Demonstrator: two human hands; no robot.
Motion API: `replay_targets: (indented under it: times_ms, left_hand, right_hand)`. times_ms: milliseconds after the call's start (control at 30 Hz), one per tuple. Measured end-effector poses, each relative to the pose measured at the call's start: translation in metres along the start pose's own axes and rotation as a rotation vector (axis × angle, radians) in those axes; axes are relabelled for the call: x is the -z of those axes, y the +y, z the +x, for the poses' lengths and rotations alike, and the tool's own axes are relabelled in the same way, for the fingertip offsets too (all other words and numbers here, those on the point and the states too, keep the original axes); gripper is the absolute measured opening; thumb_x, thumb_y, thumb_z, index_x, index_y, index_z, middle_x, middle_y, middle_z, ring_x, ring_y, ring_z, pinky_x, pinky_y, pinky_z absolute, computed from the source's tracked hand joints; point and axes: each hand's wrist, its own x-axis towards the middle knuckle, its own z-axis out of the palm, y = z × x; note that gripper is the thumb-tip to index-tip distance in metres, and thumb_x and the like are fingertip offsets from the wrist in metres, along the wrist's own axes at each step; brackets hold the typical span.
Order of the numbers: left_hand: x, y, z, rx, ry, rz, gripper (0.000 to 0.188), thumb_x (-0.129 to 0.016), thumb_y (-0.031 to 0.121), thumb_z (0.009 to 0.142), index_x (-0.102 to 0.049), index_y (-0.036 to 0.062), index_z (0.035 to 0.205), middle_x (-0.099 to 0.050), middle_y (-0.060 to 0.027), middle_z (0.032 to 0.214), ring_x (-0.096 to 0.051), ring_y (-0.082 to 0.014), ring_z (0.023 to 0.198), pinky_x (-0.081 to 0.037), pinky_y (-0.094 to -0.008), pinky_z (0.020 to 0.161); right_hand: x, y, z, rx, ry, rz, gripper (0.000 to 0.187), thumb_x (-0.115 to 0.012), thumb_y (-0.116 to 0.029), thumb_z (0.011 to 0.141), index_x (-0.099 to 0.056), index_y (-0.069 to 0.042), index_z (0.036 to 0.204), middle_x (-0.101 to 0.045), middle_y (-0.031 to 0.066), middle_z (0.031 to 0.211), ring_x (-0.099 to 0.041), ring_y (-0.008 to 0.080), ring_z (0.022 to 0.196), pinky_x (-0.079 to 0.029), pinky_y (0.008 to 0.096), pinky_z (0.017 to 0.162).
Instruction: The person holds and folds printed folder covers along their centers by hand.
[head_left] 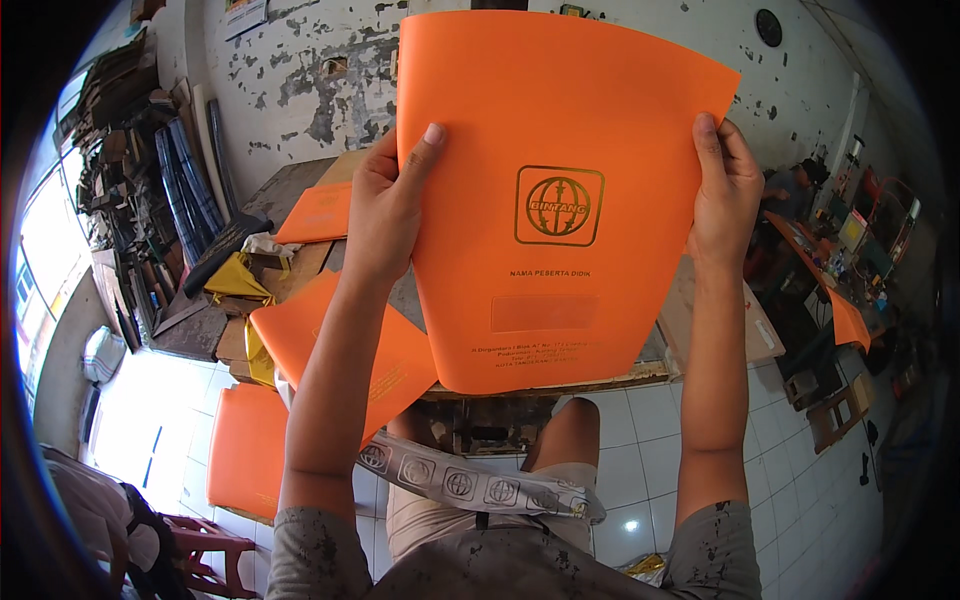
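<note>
Raised in front of me is a large orange folder cover [560,110], upright and slightly bowed. It bears a gold globe emblem in a square, some print and a clear rectangular window. My left hand [388,210] grips its left edge, thumb on the front and fingers behind. On the opposite edge, my right hand [728,190] pinches it the same way. Another orange cover [385,340] lies partly behind my left forearm, and orange covers [245,440] sit lower left. Across my lap stretches a translucent film strip [480,485] with repeated emblems.
More orange covers [318,212] lie on the worktable [300,185], near crumpled yellow foil [240,280]. A pale board [715,325] is at its right. A red stool [215,550] and a person [90,500] are lower left; another person [795,185] is far right.
</note>
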Motion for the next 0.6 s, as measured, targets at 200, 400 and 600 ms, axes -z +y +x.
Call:
replay_targets:
  times_ms: [200, 400, 600]
  left_hand:
    - [0.0005, 0.0018, 0.0004, 0.019, 0.001, -0.005, 0.042, -0.063, 0.035, 0.104, -0.065, -0.0023, 0.124, -0.073, -0.0087, 0.105, -0.071, -0.011, 0.087, -0.059, -0.027, 0.074]
    - [0.0047, -0.0027, 0.0006, 0.047, -0.009, -0.035, 0.043, -0.064, 0.035, 0.103, -0.065, -0.0027, 0.124, -0.073, -0.0095, 0.104, -0.072, -0.0112, 0.086, -0.059, -0.0268, 0.074]
    - [0.0063, -0.0057, -0.0006, 0.079, 0.005, -0.054, 0.045, -0.066, 0.037, 0.102, -0.065, -0.0032, 0.123, -0.073, -0.0099, 0.102, -0.072, -0.0117, 0.084, -0.06, -0.0273, 0.072]
  right_hand:
    - [-0.0012, -0.0001, 0.0005, 0.001, -0.016, -0.018, 0.027, -0.066, -0.021, 0.104, -0.072, 0.004, 0.112, -0.073, 0.0031, 0.096, -0.065, 0.0044, 0.081, -0.052, 0.02, 0.071]
    - [-0.0001, 0.0034, -0.0014, -0.009, -0.034, -0.027, 0.027, -0.066, -0.021, 0.104, -0.072, 0.004, 0.112, -0.073, 0.0026, 0.094, -0.065, 0.0042, 0.081, -0.051, 0.0196, 0.071]
    - [-0.0024, 0.0066, -0.0033, -0.012, -0.025, -0.003, 0.027, -0.067, -0.021, 0.103, -0.072, 0.004, 0.113, -0.073, 0.0028, 0.096, -0.064, 0.0041, 0.082, -0.051, 0.0196, 0.073]
